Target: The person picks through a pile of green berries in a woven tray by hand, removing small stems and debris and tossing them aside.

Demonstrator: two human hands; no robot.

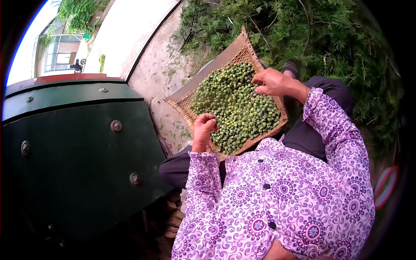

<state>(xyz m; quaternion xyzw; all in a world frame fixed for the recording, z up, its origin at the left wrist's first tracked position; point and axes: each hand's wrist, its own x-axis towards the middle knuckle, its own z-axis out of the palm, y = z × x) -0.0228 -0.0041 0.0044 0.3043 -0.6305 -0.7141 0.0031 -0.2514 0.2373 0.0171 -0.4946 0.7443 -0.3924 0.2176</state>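
Observation:
A woven winnowing basket (179,103) rests tilted across my lap, bearing a thick layer of small, knobbly green seed cones (238,110). Over its near left side, my left hand (203,130) is closed, thumb and fingers curled together at the edge of the cones. What it pinches, if anything, is hidden. My right hand (276,83) reaches in across the right rim, with bent fingertips down at the cones. Its thumb and index finger are curled towards each other, and whatever lies between them is too small to make out.
Cut evergreen branches (338,56) are heaped beyond the basket and to the right. A dark green metal door panel (78,160) with round studs stands close on my left. Concrete ground (156,69) strewn with leaf bits runs between. A shod foot (290,67) shows near the branches.

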